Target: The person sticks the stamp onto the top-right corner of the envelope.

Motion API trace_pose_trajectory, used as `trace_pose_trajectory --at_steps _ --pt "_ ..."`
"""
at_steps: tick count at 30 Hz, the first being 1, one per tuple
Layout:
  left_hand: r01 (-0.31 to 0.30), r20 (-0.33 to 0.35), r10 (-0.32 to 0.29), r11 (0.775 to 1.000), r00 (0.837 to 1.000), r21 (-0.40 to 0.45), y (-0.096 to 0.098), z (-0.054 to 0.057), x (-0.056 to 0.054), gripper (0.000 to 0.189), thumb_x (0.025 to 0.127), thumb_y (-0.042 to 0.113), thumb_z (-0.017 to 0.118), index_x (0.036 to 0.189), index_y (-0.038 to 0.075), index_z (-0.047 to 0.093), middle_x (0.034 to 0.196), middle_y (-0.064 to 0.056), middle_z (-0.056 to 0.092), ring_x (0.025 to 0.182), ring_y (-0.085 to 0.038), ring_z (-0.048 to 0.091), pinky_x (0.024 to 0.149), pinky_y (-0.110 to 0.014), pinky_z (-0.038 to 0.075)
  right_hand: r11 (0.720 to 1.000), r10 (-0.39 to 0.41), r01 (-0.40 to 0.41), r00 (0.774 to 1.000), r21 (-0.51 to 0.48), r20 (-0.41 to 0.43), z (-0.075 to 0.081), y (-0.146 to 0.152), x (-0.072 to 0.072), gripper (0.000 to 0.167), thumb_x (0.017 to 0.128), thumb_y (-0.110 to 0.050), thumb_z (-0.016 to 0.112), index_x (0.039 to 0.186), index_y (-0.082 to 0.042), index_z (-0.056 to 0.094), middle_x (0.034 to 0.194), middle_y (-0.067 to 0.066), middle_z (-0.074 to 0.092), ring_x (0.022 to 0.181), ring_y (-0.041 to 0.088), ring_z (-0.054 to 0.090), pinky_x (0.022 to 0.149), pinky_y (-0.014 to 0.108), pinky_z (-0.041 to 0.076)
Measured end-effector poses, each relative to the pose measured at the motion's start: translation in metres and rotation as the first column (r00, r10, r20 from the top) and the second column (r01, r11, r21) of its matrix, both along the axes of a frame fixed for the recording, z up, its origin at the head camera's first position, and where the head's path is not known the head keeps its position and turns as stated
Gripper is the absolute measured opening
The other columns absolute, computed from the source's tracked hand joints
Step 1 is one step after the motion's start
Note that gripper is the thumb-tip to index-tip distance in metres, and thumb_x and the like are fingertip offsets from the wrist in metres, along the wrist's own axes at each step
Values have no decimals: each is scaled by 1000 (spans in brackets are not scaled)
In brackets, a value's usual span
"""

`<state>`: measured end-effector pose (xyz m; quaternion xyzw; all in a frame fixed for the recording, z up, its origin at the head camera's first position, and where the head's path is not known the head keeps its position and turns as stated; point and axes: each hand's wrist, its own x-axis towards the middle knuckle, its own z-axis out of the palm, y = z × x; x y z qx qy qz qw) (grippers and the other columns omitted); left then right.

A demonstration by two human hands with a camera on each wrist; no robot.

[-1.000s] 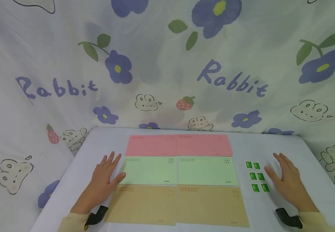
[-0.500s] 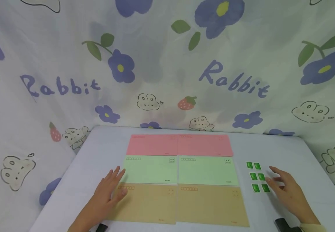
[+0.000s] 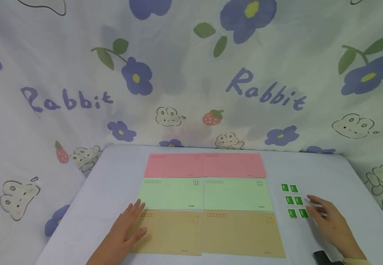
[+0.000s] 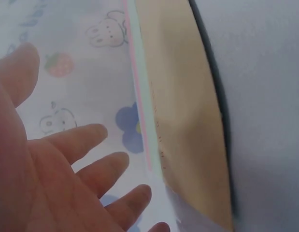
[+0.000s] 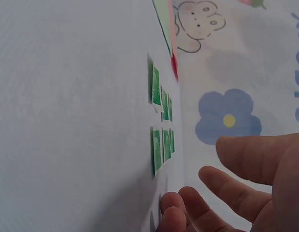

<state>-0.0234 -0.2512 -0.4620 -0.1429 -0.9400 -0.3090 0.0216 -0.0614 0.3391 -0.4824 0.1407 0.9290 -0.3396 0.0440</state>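
Note:
My left hand (image 3: 122,233) is over the left edge of the near left brown envelope (image 3: 168,233), fingers spread and holding nothing. In the left wrist view its fingers stand apart from that brown envelope (image 4: 188,116). Beside several small green stamps (image 3: 298,200) my right hand (image 3: 330,222) hovers, thumb and forefinger parted near the right column. Nothing sits between those fingers in the right wrist view, where the stamps (image 5: 157,151) lie flat past the fingertips. The right hand's lower fingers are partly hidden behind the thumb in the head view.
Envelopes lie in two columns on the white table (image 3: 112,176): pink (image 3: 174,165) at the back, light green (image 3: 173,195) in the middle, brown in front. A curtain (image 3: 184,73) printed with rabbits and flowers hangs behind the table.
My left hand has drawn back toward the near edge, from the green envelope to the brown one. My right hand has moved slightly nearer the front, its fingers more bent. The stamps stay put.

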Motion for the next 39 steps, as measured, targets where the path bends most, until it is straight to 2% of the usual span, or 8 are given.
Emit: trace_pose_trajectory --at_steps 2,5,9,12,16,21,28,39 --pt "-5 9 5 1000 1000 15 0 -2 2 64 99 29 64 156 17 38 161 -11 35 147 -43 26 112 -5 -3 1000 -13 14 1000 -14 28 1 1 -1 63 106 -42 45 149 5 37 147 35 32 122 51 45 94 65 45" --pt "-28 42 26 998 999 57 1 -2 4 66 98 29 66 157 20 37 162 -6 34 151 -28 22 123 -36 16 1000 -6 7 999 -23 33 2 2 -2 62 106 -41 46 147 5 41 143 35 40 118 49 50 91 63 47" --pt "-74 82 67 994 994 79 1 -1 7 70 96 34 68 158 28 35 163 -1 33 151 -7 18 111 -62 31 1000 19 -19 1000 -5 -10 0 2 -2 52 105 -34 52 140 4 51 119 26 57 97 33 58 76 37 50" --pt "-83 69 77 993 995 81 0 -3 7 72 94 37 71 157 30 37 162 1 35 148 5 17 118 -26 24 1000 21 -21 999 1 -36 -3 0 -2 47 104 -31 55 137 3 55 106 15 60 88 21 51 65 24 42" --pt "-18 -32 21 995 999 94 -2 -8 5 73 89 32 77 153 20 45 156 -5 44 144 11 20 107 0 11 1000 17 -17 999 -3 -44 -6 0 0 48 102 -33 58 134 3 58 105 12 58 86 19 48 62 22 41" --pt "56 -148 -46 996 988 64 -4 -12 2 69 84 27 82 146 12 54 149 -11 52 144 8 25 115 -7 10 1000 15 -15 999 0 -32 -6 0 2 48 100 -31 62 133 4 58 103 12 56 87 19 47 62 23 39" --pt "96 -155 -88 994 984 43 -7 -17 0 61 82 31 84 137 20 62 147 -15 53 144 9 21 115 -7 6 999 40 -40 999 15 -18 -5 0 3 48 99 -29 65 131 6 59 101 11 52 86 20 45 62 24 36" --pt "145 -131 -143 989 981 3 -10 -25 -5 62 82 37 82 136 12 64 149 -18 49 146 10 9 114 -6 -1 996 34 -31 999 89 -35 -9 -1 1 39 94 -14 68 126 6 61 98 12 51 86 23 45 61 25 35"
